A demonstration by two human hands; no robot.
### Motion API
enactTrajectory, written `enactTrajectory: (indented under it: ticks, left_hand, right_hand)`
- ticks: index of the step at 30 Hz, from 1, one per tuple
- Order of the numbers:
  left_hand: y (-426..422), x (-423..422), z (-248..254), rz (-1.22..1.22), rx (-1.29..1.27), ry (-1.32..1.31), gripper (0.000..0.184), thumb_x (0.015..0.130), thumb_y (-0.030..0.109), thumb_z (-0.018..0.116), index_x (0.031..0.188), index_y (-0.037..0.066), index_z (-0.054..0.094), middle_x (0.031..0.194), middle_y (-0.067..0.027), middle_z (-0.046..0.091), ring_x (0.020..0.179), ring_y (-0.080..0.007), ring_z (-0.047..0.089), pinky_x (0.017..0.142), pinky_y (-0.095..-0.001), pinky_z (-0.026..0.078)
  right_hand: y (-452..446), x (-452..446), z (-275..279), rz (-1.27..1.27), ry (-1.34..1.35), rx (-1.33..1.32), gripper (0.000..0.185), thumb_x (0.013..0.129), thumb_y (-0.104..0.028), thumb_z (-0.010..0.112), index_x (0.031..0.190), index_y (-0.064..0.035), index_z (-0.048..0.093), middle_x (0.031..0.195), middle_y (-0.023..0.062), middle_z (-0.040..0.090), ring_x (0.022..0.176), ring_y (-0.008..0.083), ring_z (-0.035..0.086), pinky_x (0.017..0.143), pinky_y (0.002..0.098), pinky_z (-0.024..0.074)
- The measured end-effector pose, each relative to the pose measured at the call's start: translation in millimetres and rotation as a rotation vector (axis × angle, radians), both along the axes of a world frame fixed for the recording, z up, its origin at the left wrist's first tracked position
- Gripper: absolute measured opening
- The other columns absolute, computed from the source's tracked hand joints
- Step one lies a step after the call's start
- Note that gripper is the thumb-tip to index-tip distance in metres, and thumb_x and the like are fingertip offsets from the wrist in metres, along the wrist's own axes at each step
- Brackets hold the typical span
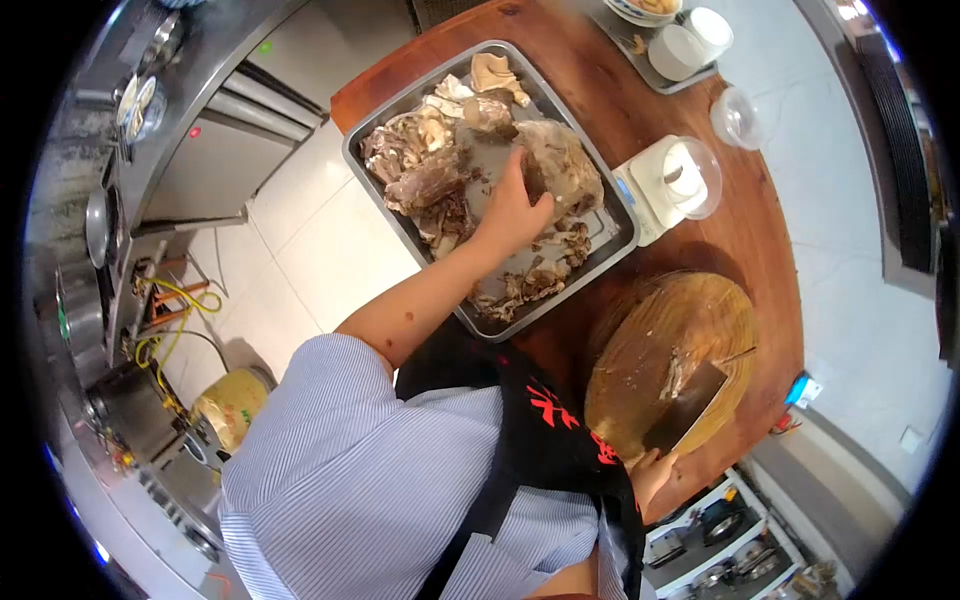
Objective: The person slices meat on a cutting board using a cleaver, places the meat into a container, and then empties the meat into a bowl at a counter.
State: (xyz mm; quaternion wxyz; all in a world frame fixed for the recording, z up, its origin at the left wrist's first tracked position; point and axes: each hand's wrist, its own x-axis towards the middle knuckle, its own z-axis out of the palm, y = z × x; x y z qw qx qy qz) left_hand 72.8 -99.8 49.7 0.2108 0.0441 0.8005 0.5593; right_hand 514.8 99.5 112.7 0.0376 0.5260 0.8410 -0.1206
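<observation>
My left hand (515, 210) reaches into a metal tray (400, 240), its fingers closed round the near edge of a large chunk of cooked meat (565, 165). Smaller meat pieces (425, 185) and pale, fatty-looking pieces (495, 75) lie at the tray's far left. Dark meat scraps (535, 285) are spread over its near right side. My right hand (652, 475) grips the handle end of a cleaver (690, 405), whose broad blade rests over a round wooden chopping block (640, 340). Small meat bits (675, 372) lie on the block beside the blade.
A white kitchen scale (650, 190) with a clear round container on it stands right of the tray. Another clear tub (737, 118) is behind it. White cups (690, 45) stand on a small tray at the back. The wooden table (740, 240) has a curved right edge.
</observation>
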Motion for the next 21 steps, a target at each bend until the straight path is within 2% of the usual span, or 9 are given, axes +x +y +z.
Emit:
enactTrajectory:
  ticks: [3, 6, 7, 9, 12, 14, 16, 19, 21]
  left_hand:
    - [-16, 1, -4, -0.066, -0.119, -0.002, 0.071, 0.083, 0.02, 0.057, 0.14, -0.005, 0.025, 0.139, -0.0284, 0.036, 0.13, -0.04, 0.036, 0.108, -0.0428, 0.03]
    - [-47, 18, -20, -0.061, -0.336, 0.453, 0.05, 0.082, 0.014, 0.057, 0.128, -0.001, 0.045, 0.13, -0.0247, 0.047, 0.122, -0.0383, 0.045, 0.102, -0.0427, 0.037]
    - [-60, 24, -19, -0.013, -0.29, 0.506, 0.041, 0.081, 0.012, 0.057, 0.12, 0.0, 0.05, 0.122, -0.0227, 0.051, 0.115, -0.0377, 0.049, 0.097, -0.0425, 0.04]
    - [-87, 36, -5, 0.076, -0.206, 0.616, 0.024, 0.081, 0.008, 0.057, 0.104, 0.002, 0.059, 0.107, -0.0185, 0.059, 0.102, -0.0365, 0.056, 0.086, -0.0421, 0.046]
    - [-114, 73, -12, 0.113, -0.258, 0.538, 0.006, 0.08, 0.005, 0.057, 0.085, 0.003, 0.059, 0.082, -0.0137, 0.059, 0.08, -0.0342, 0.058, 0.07, -0.0416, 0.047]
    - [-116, 102, -14, 0.028, -0.255, 0.514, 0.004, 0.08, 0.007, 0.058, 0.081, 0.004, 0.058, 0.077, -0.0131, 0.057, 0.075, -0.0339, 0.057, 0.066, -0.042, 0.046]
    - [-112, 128, -16, -0.077, -0.253, 0.544, 0.007, 0.08, 0.009, 0.06, 0.077, 0.004, 0.057, 0.073, -0.0129, 0.056, 0.069, -0.0328, 0.056, 0.061, -0.0412, 0.044]
    - [-96, 160, -18, -0.192, -0.253, 0.577, 0.016, 0.08, 0.016, 0.062, 0.071, 0.005, 0.055, 0.073, -0.0135, 0.056, 0.072, -0.0342, 0.056, 0.063, -0.0434, 0.044]
    - [-90, 171, -13, -0.273, -0.249, 0.597, 0.018, 0.08, 0.016, 0.062, 0.069, 0.005, 0.054, 0.071, -0.0131, 0.056, 0.068, -0.0338, 0.055, 0.06, -0.0438, 0.043]
  right_hand:
    - [3, 9, 0, -0.01, 0.047, -0.041, 0.03, 0.089, -0.008, 0.053, 0.112, 0.0083, 0.043, 0.096, 0.0342, 0.057, 0.088, 0.0489, 0.058, 0.071, 0.0464, 0.0471]
    - [3, 2, 5, -0.035, 0.009, -0.085, 0.033, 0.089, -0.004, 0.053, 0.117, 0.0097, 0.042, 0.104, 0.0335, 0.057, 0.098, 0.0472, 0.057, 0.079, 0.0434, 0.0467]
    - [1, -2, 11, -0.066, 0.005, -0.109, 0.034, 0.089, -0.003, 0.052, 0.119, 0.0099, 0.042, 0.106, 0.0335, 0.056, 0.099, 0.0471, 0.056, 0.081, 0.043, 0.0464]
    - [0, -3, 18, 0.085, -0.132, 0.037, 0.038, 0.089, -0.003, 0.051, 0.122, 0.0104, 0.041, 0.109, 0.0336, 0.056, 0.102, 0.0462, 0.055, 0.084, 0.0417, 0.0454]
    - [-15, -32, 47, 0.088, -0.057, 0.011, 0.042, 0.089, -0.003, 0.051, 0.126, 0.0109, 0.039, 0.113, 0.0337, 0.055, 0.104, 0.0449, 0.055, 0.087, 0.0399, 0.0446]
    - [-13, -20, 38, 0.06, 0.077, -0.041, 0.043, 0.089, -0.003, 0.051, 0.127, 0.0111, 0.038, 0.114, 0.0336, 0.054, 0.105, 0.0443, 0.056, 0.088, 0.0391, 0.0444]
    - [11, 25, -1, 0.074, 0.204, -0.044, 0.043, 0.089, -0.004, 0.052, 0.126, 0.0112, 0.038, 0.114, 0.0336, 0.054, 0.105, 0.0438, 0.056, 0.088, 0.0385, 0.0443]
    - [12, 32, -4, 0.088, 0.21, -0.036, 0.044, 0.088, -0.004, 0.053, 0.126, 0.0116, 0.038, 0.111, 0.0334, 0.055, 0.101, 0.0443, 0.057, 0.085, 0.0387, 0.0457]
    - [10, 28, 0, 0.102, 0.192, -0.007, 0.043, 0.088, -0.005, 0.053, 0.125, 0.0118, 0.039, 0.107, 0.0333, 0.056, 0.098, 0.0444, 0.057, 0.082, 0.0392, 0.0465]
